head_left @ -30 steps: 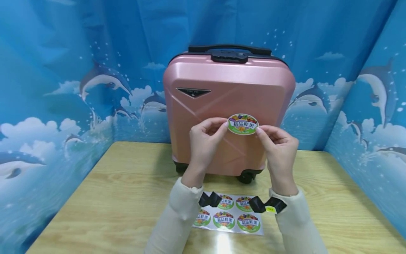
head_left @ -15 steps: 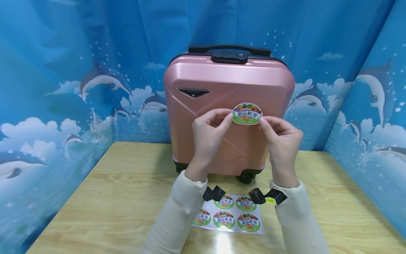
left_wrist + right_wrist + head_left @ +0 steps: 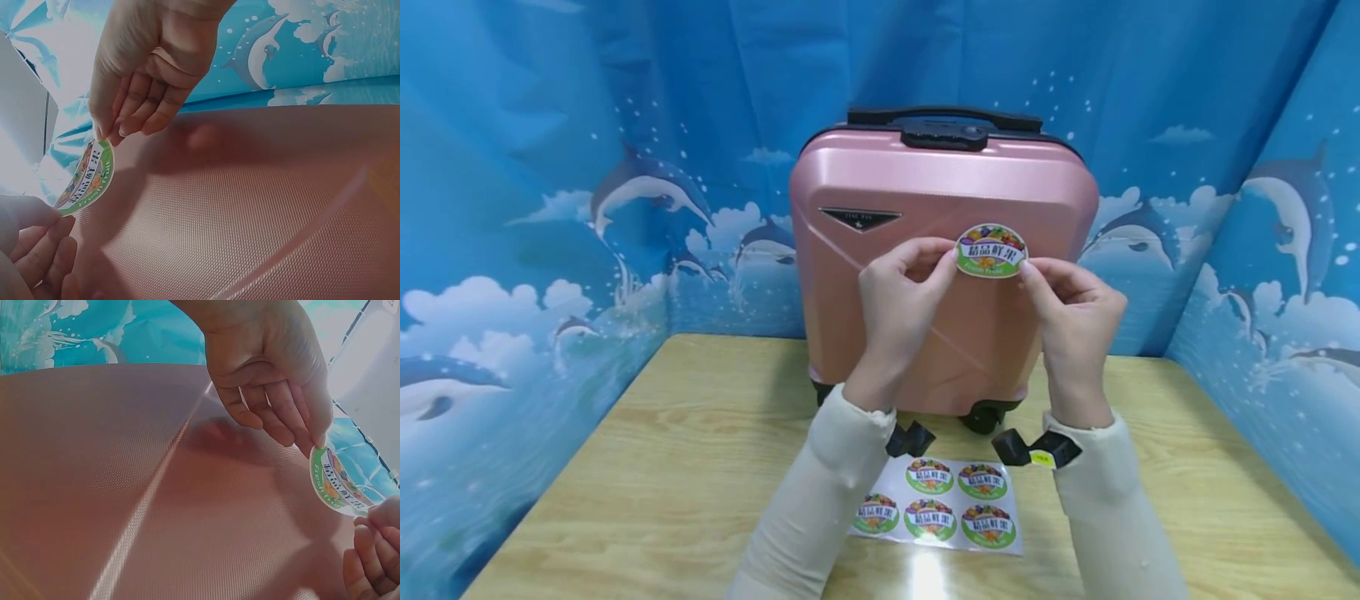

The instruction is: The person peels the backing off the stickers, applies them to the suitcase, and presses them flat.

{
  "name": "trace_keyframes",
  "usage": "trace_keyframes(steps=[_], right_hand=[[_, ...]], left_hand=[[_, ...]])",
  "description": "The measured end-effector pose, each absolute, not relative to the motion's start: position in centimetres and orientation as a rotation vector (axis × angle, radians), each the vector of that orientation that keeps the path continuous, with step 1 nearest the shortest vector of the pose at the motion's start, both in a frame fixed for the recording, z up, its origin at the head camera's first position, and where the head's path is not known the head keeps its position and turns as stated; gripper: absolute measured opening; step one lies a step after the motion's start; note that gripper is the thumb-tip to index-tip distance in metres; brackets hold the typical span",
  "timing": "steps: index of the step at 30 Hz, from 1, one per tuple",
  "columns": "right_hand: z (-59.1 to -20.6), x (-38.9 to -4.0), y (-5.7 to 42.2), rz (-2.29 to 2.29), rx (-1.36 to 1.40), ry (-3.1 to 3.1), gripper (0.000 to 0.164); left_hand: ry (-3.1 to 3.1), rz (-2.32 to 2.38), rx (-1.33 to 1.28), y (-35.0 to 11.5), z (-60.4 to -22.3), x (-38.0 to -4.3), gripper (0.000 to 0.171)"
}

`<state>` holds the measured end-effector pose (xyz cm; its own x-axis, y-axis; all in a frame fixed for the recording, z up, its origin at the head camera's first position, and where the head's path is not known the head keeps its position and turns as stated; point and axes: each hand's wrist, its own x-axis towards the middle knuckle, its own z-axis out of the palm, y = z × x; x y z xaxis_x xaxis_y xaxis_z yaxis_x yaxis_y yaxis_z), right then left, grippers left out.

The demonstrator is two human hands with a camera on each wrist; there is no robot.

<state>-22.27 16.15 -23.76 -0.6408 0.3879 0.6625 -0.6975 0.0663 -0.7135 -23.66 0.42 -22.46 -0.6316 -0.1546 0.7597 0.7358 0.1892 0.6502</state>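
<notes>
Two hands hold one sticker in front of a pink suitcase

The left hand (image 3: pixel 902 304) pinches the left edge of an oval fruit sticker (image 3: pixel 991 250), and the right hand (image 3: pixel 1075 321) pinches its right edge; both use the thumb and fingertips. The sticker is before the right half of the suitcase (image 3: pixel 917 208), printed side toward the person. In the wrist views it looks slightly bowed and apart from the suitcase surface, where shadows fall.

To do this step well, I think both hands should keep equal, light tension, so the sticker becomes flat and level. The fingertips should take only the border. If it is to be laid down, one edge first and then smoothing across would trap less air, and the raised ridges of the shell should be avoided.

Compared with one second ago, the sticker and both hands are higher and slightly more to the right. The suitcase stands at practically the same place.

Nearer, between the forearms, the sheet of stickers (image 3: pixel 957 502) lies on the worktop (image 3: pixel 700 450), also unmoved; more of its far part is now visible. At the far side hangs a blue dolphin backdrop (image 3: pixel 715 83).
</notes>
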Motion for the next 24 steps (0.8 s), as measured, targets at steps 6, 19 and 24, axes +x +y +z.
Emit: trace_keyframes(steps=[6, 19, 24], right_hand=[[-23.56, -22.50, 16.11, 1.654, 0.327, -1.556, 0.019], [-23.49, -22.83, 16.30, 1.536, 0.301, -1.596, 0.018], [-23.54, -22.93, 16.38, 1.517, 0.292, -1.599, 0.018]], left_hand=[[-1.731, -1.481, -0.559, 0.56, -22.54, -24.01, 0.012], [-1.719, -1.397, -0.583, 0.80, -22.40, -24.35, 0.013], [-1.739, -1.399, -0.576, 0.99, -22.42, -24.30, 0.013]])
